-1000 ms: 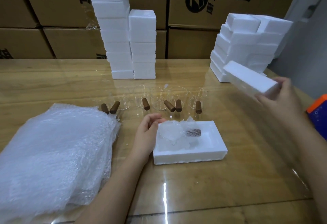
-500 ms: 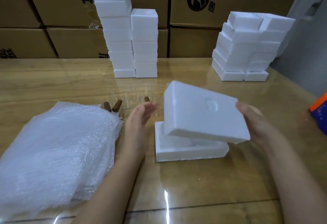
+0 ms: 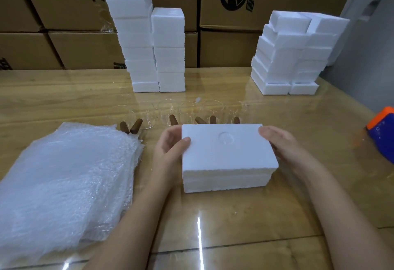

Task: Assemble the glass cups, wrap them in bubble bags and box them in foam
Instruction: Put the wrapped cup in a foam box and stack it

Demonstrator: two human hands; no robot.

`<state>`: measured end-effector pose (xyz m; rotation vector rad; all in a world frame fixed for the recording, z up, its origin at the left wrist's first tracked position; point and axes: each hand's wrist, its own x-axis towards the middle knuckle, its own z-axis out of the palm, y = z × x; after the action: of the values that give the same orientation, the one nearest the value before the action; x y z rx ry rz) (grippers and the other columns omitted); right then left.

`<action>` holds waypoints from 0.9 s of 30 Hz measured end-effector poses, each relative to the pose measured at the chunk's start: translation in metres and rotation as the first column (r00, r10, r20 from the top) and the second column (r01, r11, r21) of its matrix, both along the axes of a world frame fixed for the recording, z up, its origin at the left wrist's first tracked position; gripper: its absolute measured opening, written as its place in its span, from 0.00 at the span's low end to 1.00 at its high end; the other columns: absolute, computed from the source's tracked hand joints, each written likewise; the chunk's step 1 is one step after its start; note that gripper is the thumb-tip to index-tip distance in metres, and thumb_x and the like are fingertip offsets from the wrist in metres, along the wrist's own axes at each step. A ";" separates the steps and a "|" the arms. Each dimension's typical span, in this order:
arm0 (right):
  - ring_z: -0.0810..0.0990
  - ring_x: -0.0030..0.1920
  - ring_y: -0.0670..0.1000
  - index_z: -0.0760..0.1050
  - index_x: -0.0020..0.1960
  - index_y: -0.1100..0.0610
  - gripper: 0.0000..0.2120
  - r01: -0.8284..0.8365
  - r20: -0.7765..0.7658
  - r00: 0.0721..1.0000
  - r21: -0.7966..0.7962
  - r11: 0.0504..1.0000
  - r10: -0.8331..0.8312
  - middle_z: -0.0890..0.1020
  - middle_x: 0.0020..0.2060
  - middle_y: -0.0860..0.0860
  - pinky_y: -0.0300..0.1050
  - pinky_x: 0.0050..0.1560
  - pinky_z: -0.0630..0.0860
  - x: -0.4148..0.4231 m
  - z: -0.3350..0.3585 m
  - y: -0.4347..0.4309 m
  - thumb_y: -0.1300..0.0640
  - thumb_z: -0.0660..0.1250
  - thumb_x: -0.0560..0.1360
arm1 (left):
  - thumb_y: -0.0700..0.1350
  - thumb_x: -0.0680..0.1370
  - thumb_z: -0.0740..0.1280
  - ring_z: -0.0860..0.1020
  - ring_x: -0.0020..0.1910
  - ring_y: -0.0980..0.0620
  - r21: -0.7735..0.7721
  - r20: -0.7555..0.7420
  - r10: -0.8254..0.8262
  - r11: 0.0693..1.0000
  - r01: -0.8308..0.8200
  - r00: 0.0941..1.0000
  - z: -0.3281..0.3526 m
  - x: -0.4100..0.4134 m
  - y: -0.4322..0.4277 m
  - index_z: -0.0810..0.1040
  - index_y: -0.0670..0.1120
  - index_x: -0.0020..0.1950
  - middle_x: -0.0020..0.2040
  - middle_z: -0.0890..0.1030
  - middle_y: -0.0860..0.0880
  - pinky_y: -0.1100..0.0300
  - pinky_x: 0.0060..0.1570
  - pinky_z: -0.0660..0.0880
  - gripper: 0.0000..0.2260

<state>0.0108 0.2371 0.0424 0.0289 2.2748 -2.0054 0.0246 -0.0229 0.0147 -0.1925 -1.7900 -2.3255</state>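
Note:
A white foam lid (image 3: 228,148) lies flat on top of the foam base (image 3: 226,181), making a closed box in the middle of the table. The wrapped cup inside is hidden. My left hand (image 3: 170,148) grips the lid's left edge with its thumb on top. My right hand (image 3: 283,148) holds the right edge. Just behind the box stands a row of several clear glass cups (image 3: 147,118) with brown wooden handles. A thick pile of bubble bags (image 3: 64,180) lies at the left.
Two tall stacks of foam boxes (image 3: 136,35) stand at the back centre, and a wider foam stack (image 3: 292,56) at the back right. Cardboard cartons (image 3: 234,3) line the wall. A blue and orange object (image 3: 383,133) sits at the right edge of the glossy wooden table (image 3: 234,216).
My right hand brought the foam lid from the right stack and lowered it onto the base, covering the wrapped cup. My left hand moved from beside the base onto the lid's left edge.

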 end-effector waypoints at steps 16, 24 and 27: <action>0.81 0.48 0.52 0.78 0.56 0.48 0.13 0.016 0.013 1.000 -0.036 0.999 -0.016 0.82 0.54 0.53 0.44 0.48 0.74 0.000 -0.005 -0.003 0.46 0.69 0.74 | 0.41 0.79 0.65 0.81 0.49 0.57 -0.200 0.102 0.045 0.979 -0.024 0.994 -0.006 0.003 -0.004 0.78 0.51 0.54 0.49 0.83 0.56 0.68 0.41 0.75 0.07; 0.79 0.53 0.37 0.70 0.66 0.41 0.29 -0.120 0.013 0.993 -0.012 0.993 0.120 0.78 0.56 0.38 0.35 0.50 0.75 0.008 0.004 -0.004 0.45 0.71 0.66 | 0.51 0.71 0.65 0.80 0.51 0.56 -0.278 0.109 0.050 0.961 -0.018 0.993 -0.003 0.001 -0.008 0.78 0.54 0.51 0.49 0.83 0.55 0.65 0.44 0.75 0.10; 0.82 0.53 0.46 0.73 0.64 0.46 0.29 -0.126 0.129 0.984 0.000 0.992 0.125 0.82 0.56 0.44 0.42 0.52 0.75 0.009 0.005 -0.001 0.45 0.76 0.65 | 0.52 0.71 0.66 0.80 0.52 0.53 -0.315 0.131 0.034 0.949 0.009 0.991 0.000 0.001 -0.010 0.78 0.54 0.51 0.51 0.83 0.54 0.57 0.52 0.76 0.11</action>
<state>0.0200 0.2361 0.0478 0.0147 2.1492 -1.8752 0.0258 -0.0326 0.0144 -0.0703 -2.2161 -2.0742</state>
